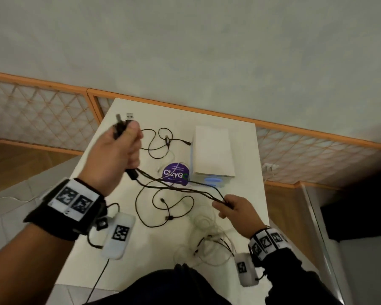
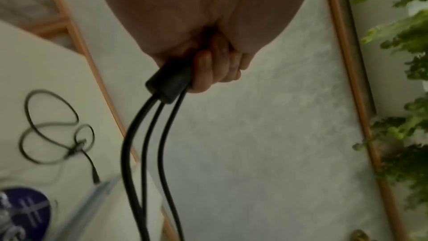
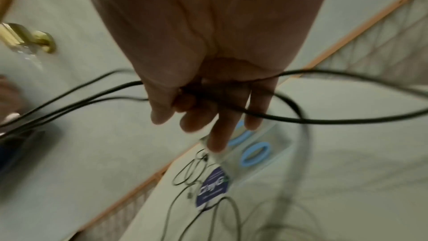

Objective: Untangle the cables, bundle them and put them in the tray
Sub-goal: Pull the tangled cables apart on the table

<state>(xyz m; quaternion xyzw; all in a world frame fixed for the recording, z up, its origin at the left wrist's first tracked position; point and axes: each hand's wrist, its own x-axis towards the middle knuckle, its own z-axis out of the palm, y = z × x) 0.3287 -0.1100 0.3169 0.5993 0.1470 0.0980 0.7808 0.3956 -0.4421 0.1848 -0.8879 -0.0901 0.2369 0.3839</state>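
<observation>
My left hand (image 1: pixel 123 146) is raised over the white table (image 1: pixel 246 155) and grips the black cables (image 1: pixel 180 188) in a fist; a USB plug (image 1: pixel 129 117) sticks out above it. A black splitter block (image 2: pixel 169 83) with three strands leaves the bottom of that fist. The strands stretch to my right hand (image 1: pixel 231 205), which pinches them between thumb and fingers (image 3: pixel 185 96). More black cable (image 1: pixel 163 208) lies in loops on the table below. A pale tangle of white cables (image 1: pixel 209 241) lies near the front edge. The clear tray (image 1: pixel 213 179) stands behind.
A white box (image 1: pixel 212 148) sits on top of the clear tray, with blue rings (image 3: pixel 254 153) seen through its wall. A purple round sticker (image 1: pixel 175 175) lies beside it. Another black cable loop (image 1: pixel 161 139) lies at the table's back. A lattice fence (image 1: pixel 42 111) runs behind the table.
</observation>
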